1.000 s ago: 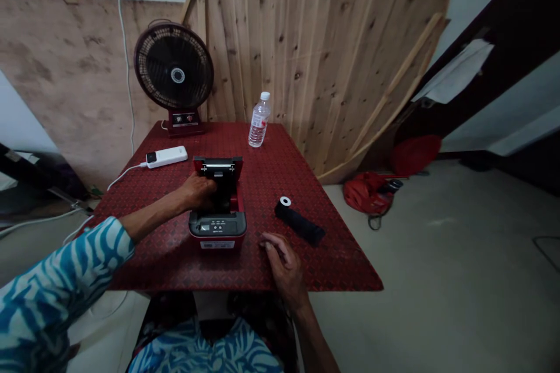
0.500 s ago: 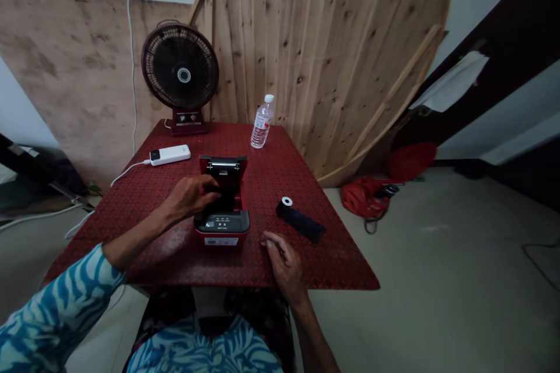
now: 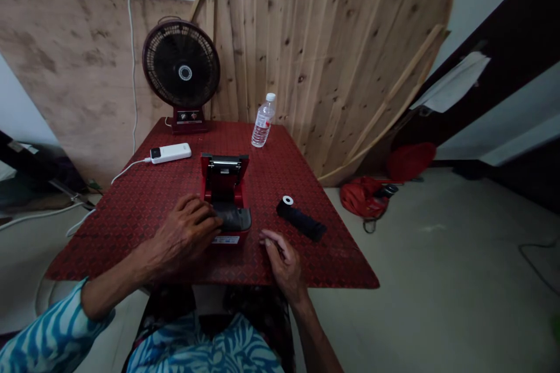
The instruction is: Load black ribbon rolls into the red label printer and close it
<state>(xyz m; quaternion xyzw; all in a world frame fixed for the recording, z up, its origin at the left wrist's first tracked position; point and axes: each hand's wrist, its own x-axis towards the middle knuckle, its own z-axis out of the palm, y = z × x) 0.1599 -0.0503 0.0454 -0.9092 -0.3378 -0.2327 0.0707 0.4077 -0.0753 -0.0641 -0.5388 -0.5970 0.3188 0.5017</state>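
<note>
A small red and black printer (image 3: 236,220) stands near the front of the table, its lid (image 3: 224,168) raised and its inside dark. My left hand (image 3: 190,224) lies against the printer's front left corner, fingers spread and touching the black top edge; it covers part of the front panel. Just right of the printer, my right hand (image 3: 282,259) rests on the tabletop with fingers loosely bent, thumb apart, and nothing visible in it. Beyond that hand are a small white-ended roll (image 3: 287,200) and a dark strip (image 3: 301,221) of material I cannot make out.
The table (image 3: 166,186) has a red patterned cover. At its back stand a dark red fan (image 3: 184,73) and a clear water bottle (image 3: 263,122). A white power bank (image 3: 170,152) with a cable lies at left. A red bag (image 3: 365,198) sits on the floor at right.
My left hand has come out from over the printer's open compartment and moved toward me, down to its front left corner. My right hand and the printer stay where they were.
</note>
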